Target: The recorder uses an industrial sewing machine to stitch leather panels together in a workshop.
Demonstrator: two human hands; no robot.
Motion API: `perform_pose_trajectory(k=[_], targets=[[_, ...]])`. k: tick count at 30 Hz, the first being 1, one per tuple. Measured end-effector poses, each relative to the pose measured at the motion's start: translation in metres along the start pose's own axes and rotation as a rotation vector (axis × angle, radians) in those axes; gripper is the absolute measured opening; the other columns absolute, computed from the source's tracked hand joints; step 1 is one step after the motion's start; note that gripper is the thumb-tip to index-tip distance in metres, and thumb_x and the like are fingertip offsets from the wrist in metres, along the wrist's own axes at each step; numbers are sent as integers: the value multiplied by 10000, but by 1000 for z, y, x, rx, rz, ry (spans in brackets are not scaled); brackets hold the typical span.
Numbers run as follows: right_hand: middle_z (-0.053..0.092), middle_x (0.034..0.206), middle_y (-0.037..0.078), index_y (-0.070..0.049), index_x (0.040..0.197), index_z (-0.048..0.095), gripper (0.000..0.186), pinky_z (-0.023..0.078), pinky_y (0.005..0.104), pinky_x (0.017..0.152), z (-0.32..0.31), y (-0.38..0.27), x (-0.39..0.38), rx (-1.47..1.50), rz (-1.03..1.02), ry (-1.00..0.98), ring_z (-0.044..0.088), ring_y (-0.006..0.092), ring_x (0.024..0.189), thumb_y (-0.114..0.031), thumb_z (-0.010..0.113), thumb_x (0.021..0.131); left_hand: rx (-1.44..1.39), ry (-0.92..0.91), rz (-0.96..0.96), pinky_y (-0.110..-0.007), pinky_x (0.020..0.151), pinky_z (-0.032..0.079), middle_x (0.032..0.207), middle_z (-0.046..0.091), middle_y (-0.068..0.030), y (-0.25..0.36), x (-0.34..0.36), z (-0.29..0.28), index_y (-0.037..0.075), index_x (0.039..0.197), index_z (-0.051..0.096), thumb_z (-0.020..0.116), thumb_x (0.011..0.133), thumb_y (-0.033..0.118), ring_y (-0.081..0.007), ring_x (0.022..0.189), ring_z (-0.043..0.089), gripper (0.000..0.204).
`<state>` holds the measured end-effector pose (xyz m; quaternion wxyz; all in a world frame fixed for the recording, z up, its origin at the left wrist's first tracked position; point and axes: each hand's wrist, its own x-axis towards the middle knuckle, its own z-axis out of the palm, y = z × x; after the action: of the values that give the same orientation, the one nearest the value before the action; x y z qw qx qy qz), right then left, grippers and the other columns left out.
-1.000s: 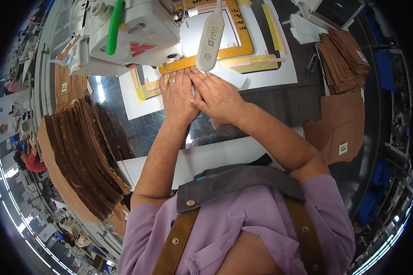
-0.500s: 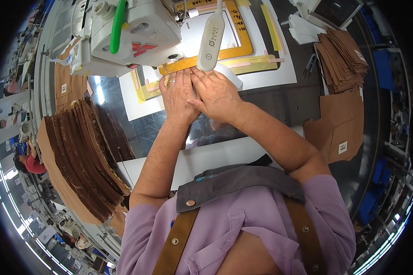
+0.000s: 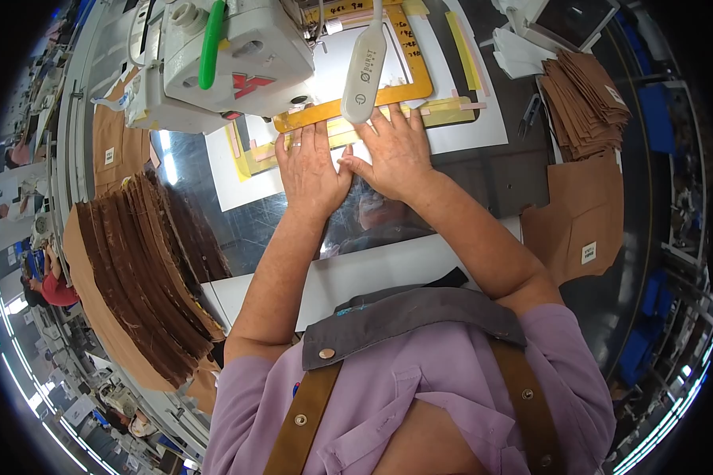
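A sewing machine [image 3: 249,59] and stacked brown fabric [image 3: 139,273] show a workshop.

At eleven o'clock, the edge crops a bulky white sewing machine [image 3: 234,59]; at twelve, an oblong white device [image 3: 363,79] partly hides a flat yellow frame [image 3: 305,118].

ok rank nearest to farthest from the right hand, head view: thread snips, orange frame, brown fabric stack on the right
1. orange frame, ahead of the right hand
2. thread snips, to the right
3. brown fabric stack, past the snips
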<state>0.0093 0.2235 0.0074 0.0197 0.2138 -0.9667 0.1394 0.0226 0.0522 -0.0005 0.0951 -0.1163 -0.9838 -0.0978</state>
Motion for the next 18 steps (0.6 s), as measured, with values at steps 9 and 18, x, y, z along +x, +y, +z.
perform_pose_trajectory(k=[9, 18], targets=[[363, 1634, 129, -124, 1560, 432, 793, 33, 703, 1217, -6, 18, -6, -121, 156, -113, 260, 394, 1521, -684, 408, 999, -8, -12, 38, -597, 1186, 230, 1327, 577, -237, -1, -7, -4, -54, 1413, 493, 551, 960, 441, -372, 1324, 498, 674], [354, 1644, 91, -131, 1538, 461, 744, 44, 719, 1214, -3, 46, -7, -178, 134, 35, 291, 354, 1514, -656, 417, 1012, -3, 2, 37, -601, 1178, 247, 1328, 581, -236, 6, 3, 4, -48, 1405, 499, 572, 944, 446, -382, 1314, 498, 680]])
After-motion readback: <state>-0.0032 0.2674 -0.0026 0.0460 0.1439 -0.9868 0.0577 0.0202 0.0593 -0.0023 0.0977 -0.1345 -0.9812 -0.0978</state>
